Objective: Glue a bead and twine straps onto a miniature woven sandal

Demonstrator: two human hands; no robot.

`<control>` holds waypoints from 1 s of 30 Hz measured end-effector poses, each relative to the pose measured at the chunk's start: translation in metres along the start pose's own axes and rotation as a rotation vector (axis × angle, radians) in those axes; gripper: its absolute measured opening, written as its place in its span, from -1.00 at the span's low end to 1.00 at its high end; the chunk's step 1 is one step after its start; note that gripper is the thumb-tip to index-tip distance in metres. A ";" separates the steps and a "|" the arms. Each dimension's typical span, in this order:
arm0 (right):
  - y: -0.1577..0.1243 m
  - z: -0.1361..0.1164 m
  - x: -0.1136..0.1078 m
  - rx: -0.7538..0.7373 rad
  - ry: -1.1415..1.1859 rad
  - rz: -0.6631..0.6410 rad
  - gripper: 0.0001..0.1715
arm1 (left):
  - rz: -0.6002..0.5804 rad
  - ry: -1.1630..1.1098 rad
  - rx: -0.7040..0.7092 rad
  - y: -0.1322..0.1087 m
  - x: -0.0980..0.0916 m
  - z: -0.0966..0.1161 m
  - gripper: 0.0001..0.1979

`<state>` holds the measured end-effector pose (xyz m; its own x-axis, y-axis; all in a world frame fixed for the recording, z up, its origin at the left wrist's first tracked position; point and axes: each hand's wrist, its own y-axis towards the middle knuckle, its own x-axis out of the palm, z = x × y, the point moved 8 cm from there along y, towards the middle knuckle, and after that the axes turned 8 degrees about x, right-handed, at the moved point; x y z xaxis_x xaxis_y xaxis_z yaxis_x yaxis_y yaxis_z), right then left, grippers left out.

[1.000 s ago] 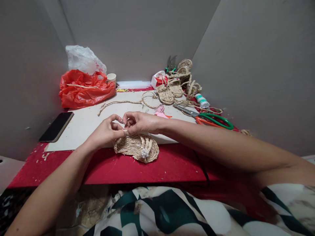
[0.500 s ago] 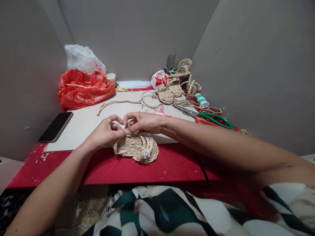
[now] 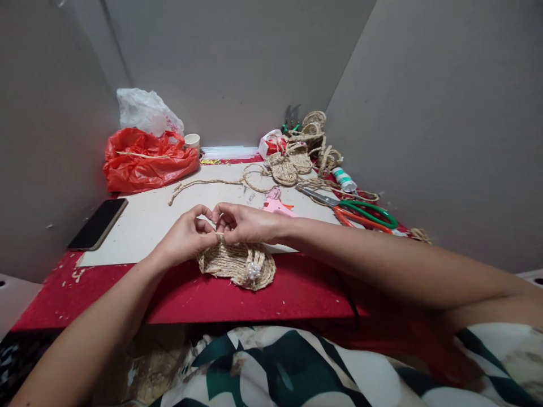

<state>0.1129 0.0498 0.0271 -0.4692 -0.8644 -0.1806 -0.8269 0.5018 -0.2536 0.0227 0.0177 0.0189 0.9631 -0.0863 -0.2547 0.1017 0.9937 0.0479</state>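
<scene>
A small woven straw slipper (image 3: 227,263) lies at the table's near side, its long side towards me. White beads in a cluster (image 3: 254,271) sit on its strap at the right end. My left hand (image 3: 186,234) is closed at the slipper's far edge, thumb and fingertips pinched together. From the right, my right hand (image 3: 250,222) pinches the same edge, its fingertips meeting those of the left. Between the two thumbs a short bit of straw shows; the fingers hide the rest of it.
Beyond the hands lie a pink glue gun (image 3: 278,204), scissors (image 3: 339,204) and straw cord (image 3: 207,182) on a white board (image 3: 148,226). Finished-looking slippers (image 3: 283,168) stand back right. A phone (image 3: 98,224) and a red plastic bag (image 3: 148,164) are at left.
My view has tilted up slightly, so everything sits lower in the picture. Both hands stay pinched at the slipper's far edge, with the fingertips shifted only a little. More of the glue gun shows.
</scene>
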 end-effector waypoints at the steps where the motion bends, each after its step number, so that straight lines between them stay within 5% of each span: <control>1: -0.001 0.000 0.000 0.008 -0.010 -0.003 -0.63 | 0.004 0.001 -0.002 0.000 0.001 0.000 -0.68; 13: -0.005 0.003 -0.005 0.016 0.092 -0.097 -0.55 | 0.070 -0.042 0.013 -0.004 0.002 0.009 -0.52; 20: -0.028 -0.037 0.000 -0.408 -0.656 0.316 -0.72 | 0.136 -0.054 0.024 0.000 -0.004 -0.001 -0.53; 26: -0.043 -0.040 0.008 -0.364 -0.759 0.159 -0.90 | 0.294 -0.096 0.041 0.003 -0.023 -0.002 -0.54; 30: -0.069 -0.060 -0.008 -0.502 -0.679 0.392 -0.81 | 0.404 -0.159 0.084 0.002 -0.034 0.000 -0.59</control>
<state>0.1552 0.0206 0.1027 -0.5928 -0.3532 -0.7238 -0.7590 0.5453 0.3556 -0.0099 0.0222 0.0277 0.9555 0.2911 -0.0479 -0.2771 0.9412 0.1932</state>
